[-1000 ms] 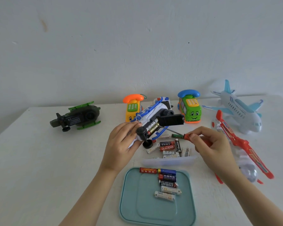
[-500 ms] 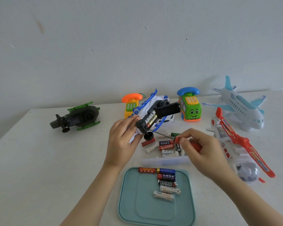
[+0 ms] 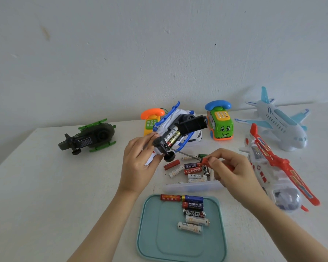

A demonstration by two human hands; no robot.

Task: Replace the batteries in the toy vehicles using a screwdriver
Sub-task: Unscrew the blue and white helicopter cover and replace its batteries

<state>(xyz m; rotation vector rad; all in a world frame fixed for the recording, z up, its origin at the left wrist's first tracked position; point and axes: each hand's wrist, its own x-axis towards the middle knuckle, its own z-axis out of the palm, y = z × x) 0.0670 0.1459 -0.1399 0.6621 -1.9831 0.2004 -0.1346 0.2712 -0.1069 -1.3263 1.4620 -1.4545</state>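
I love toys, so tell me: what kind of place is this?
Probably an indoor work table, maybe at home: a white table against a bare wall, a toy plane, and loose batteries on a teal tray.

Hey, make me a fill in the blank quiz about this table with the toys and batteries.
The left hand holds the white and blue toy car with its battery cover ____. The right hand grips a screwdriver with a ____ handle. The teal tray carries ____ loose batteries.
Missing words: open, red, six.
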